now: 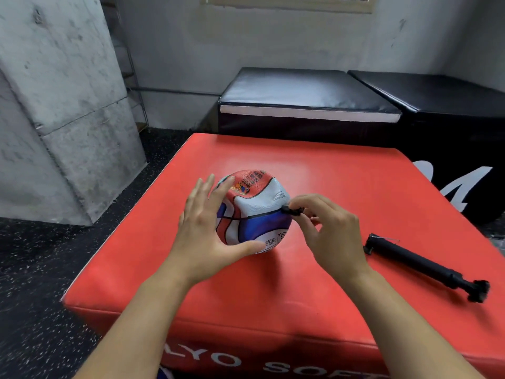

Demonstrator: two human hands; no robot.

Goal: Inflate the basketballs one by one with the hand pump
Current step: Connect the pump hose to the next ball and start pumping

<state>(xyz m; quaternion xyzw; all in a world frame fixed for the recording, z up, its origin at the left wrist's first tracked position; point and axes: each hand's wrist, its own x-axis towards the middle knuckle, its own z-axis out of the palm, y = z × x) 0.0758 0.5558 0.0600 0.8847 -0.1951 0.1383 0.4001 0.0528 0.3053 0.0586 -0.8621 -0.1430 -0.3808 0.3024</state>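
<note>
A partly deflated basketball (254,209) in red, white and blue sits dented on the red padded box (341,181). My left hand (207,231) cups its left side, fingers straight along the ball and thumb under its near edge. My right hand (330,228) pinches a small black needle fitting (291,210) against the ball's right side at the seam. The black hand pump (420,265) lies on the box to the right of my right hand, its handle toward the near right.
Two black padded boxes (306,97) stand behind the red one. A concrete pillar (54,105) rises at the left. Dark speckled rubber floor (41,296) lies left of the box. A bit of blue shows at the bottom edge (164,374).
</note>
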